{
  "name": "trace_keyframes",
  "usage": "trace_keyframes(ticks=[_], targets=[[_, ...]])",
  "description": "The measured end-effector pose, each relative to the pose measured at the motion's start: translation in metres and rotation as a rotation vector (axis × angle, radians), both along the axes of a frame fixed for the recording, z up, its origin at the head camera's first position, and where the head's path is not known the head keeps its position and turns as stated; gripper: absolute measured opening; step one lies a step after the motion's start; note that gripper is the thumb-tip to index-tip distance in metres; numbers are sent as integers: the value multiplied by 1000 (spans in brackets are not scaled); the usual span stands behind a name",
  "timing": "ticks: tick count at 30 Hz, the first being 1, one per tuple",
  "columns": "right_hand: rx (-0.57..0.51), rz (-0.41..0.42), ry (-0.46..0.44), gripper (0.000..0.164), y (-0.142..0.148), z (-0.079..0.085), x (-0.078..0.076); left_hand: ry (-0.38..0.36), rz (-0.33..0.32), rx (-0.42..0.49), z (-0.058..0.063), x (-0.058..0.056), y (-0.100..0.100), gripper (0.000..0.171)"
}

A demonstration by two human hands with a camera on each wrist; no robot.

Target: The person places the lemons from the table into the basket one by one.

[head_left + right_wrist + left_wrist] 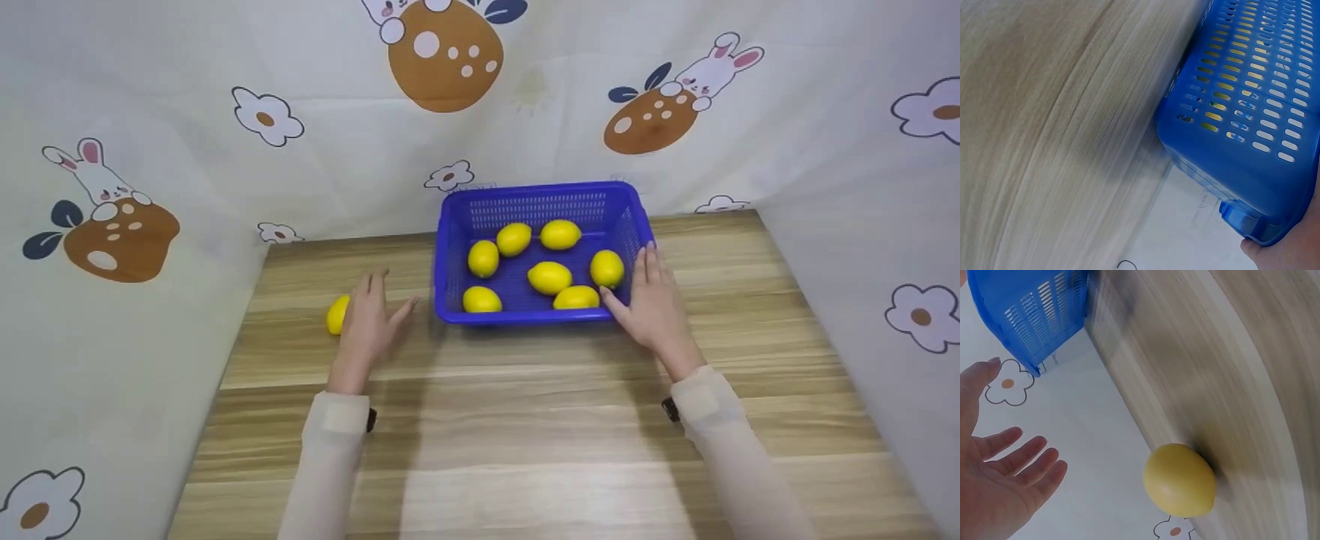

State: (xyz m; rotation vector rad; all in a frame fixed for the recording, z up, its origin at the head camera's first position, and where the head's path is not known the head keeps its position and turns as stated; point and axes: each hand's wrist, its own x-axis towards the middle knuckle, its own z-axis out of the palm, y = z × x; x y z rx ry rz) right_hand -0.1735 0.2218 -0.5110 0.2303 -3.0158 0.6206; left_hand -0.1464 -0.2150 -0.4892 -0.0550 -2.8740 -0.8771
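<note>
A blue plastic basket (525, 317) with slotted walls stands on the table, with several yellow lemons (550, 278) lying inside it. My right hand (654, 304) holds the basket's near right corner, its thumb over the rim toward the inside and its fingers along the right side. To the left of the basket, one lemon (1179, 481) lies on the wood, partly hidden by my left hand (367, 319) in the head view. That hand is beside and above the lemon with its fingers extended and nothing in them; the left wrist view shows it apart from the fruit.
The wood-grain table (510, 435) reaches toward the front. Light cloth walls (337, 172) printed with rabbits and flowers enclose it at the back and sides. The basket's far side stands close to the back cloth.
</note>
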Motion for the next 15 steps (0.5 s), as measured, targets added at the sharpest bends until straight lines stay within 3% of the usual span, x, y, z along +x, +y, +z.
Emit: trace_keyframes(ticks=[4, 11, 15], targets=[[5, 2, 0, 95, -1, 0, 0, -13, 18, 0, -2, 2, -7, 76], [6, 1, 8, 95, -1, 0, 0, 59, 53, -9, -8, 4, -19, 73], [-4, -1, 12, 95, -1, 1, 0, 58, 73, 15, -11, 6, -26, 72]])
